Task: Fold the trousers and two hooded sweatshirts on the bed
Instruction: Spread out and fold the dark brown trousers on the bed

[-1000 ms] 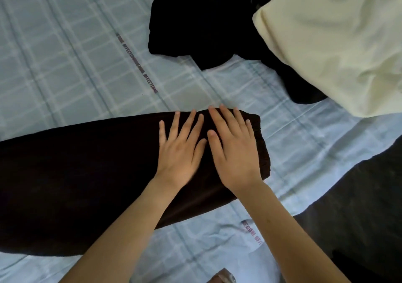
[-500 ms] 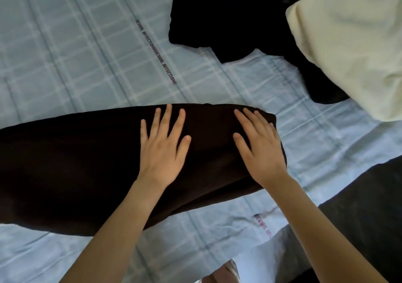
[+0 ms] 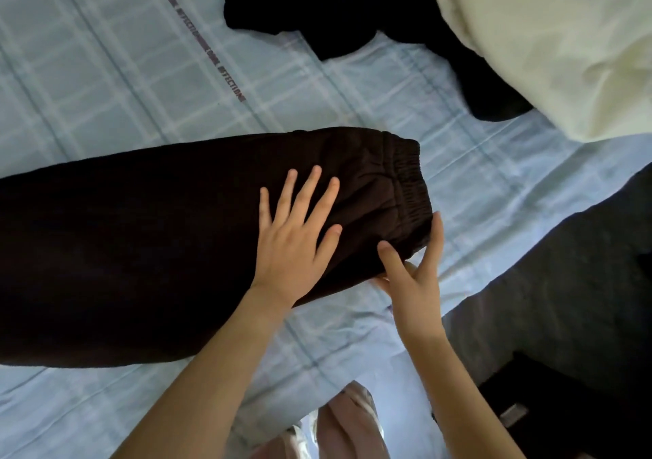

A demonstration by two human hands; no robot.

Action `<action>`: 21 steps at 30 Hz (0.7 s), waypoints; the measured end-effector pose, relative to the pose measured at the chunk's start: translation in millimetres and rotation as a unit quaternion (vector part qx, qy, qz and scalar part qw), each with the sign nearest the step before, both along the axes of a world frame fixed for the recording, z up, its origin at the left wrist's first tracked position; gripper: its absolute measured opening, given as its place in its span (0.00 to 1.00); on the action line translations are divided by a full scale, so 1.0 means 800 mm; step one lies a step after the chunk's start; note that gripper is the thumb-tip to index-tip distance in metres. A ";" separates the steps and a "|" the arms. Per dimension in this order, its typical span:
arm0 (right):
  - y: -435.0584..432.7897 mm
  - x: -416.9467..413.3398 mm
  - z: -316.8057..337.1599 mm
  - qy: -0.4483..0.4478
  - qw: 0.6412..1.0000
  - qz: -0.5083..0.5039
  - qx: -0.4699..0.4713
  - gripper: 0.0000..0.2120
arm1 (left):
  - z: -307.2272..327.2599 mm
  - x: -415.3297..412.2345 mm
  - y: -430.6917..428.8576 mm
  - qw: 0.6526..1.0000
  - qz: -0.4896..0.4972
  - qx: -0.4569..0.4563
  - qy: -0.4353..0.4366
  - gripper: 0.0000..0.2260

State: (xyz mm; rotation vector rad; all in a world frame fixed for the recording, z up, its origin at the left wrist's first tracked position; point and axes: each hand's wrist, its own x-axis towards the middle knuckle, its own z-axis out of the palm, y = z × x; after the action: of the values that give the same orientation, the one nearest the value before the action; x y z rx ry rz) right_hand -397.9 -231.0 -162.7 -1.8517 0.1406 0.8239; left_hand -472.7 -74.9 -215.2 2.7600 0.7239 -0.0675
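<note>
Trousers [image 3: 141, 247] under left hand [image 3: 293, 243]; right hand [image 3: 412, 285] seemingly pinching.

The dark brown trousers [image 3: 158, 247] are thick, matt, fleecy cloth, gathered into a ribbed elastic band [image 3: 409, 183] at one end. The bed sheet [image 3: 106, 70] beneath is thin, smooth checked cloth, lightly creased. The cream sweatshirt [image 3: 547, 35] and black sweatshirt [image 3: 317, 0] are soft, matt fabric.

Dim, soft, cool light, no glare. Bedsheet [image 3: 106, 70] is evenly lit, with a faint soft shadow under the left hand [image 3: 293, 243]. The dark brown trousers [image 3: 141, 247] crush to near-black and only the waistband ribbing reads. Cream sweatshirt [image 3: 564, 35] is brightest but not clipped. Sheet stripes bow at the frame edges. Bottom edge is soft.
</note>
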 end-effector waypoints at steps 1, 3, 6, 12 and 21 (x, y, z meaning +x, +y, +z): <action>0.001 -0.002 -0.003 -0.018 1.000 -0.011 0.002 0.39 | 0.000 0.000 0.000 1.000 0.000 0.001 -0.003 0.27; 0.005 -0.006 -0.009 -0.074 0.997 -0.020 -0.024 0.38 | -0.001 0.001 0.000 1.000 0.004 -0.001 -0.007 0.27; 0.013 -0.010 -0.016 -0.126 0.990 -0.060 -0.030 0.35 | -0.001 0.000 -0.001 1.000 0.010 -0.003 -0.015 0.27; 0.018 0.032 -0.017 -0.072 0.991 -0.109 0.019 0.33 | 0.000 0.000 0.000 0.999 0.015 -0.014 -0.030 0.27; 0.025 0.127 0.008 0.125 0.979 0.140 0.082 0.20 | 0.010 -0.004 0.005 0.986 0.047 -0.130 -0.093 0.27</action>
State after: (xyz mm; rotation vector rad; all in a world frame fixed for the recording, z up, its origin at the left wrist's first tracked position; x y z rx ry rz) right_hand -296.5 -211.3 -156.7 -1.6284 -0.0323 1.2270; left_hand -475.9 -70.7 -207.3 2.4424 0.7368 0.1071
